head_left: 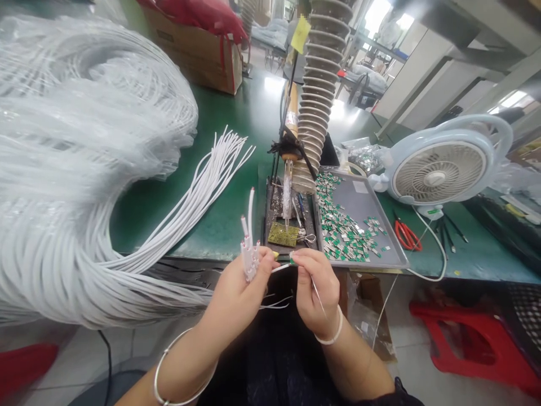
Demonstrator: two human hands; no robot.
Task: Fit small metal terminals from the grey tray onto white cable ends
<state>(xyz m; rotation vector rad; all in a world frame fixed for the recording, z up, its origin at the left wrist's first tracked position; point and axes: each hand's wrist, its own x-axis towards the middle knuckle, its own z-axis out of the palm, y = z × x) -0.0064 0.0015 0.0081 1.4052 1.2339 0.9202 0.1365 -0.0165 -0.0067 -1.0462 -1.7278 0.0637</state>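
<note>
My left hand [236,296] is closed around several white cables [249,256], their cut ends standing up above the thumb. One white cable end [280,267] points from its fingertips towards my right hand [316,285]. My right hand pinches a small green circuit board [291,257] close to that cable end; whether they touch is too small to tell. A thin wire [318,294], perhaps solder, runs down across the right palm. Just beyond both hands, a soldering iron [288,180] hangs tip down over a yellow-green sponge [282,234] in a dark holder.
A large bundle of white cables [156,248] in plastic covers the left side. On the right, a grey metal tray [393,245] carries many small boards [344,234]. Red-handled pliers [408,235] and a fan [437,169] stand beyond it. A ribbed hose [319,84] hangs centrally.
</note>
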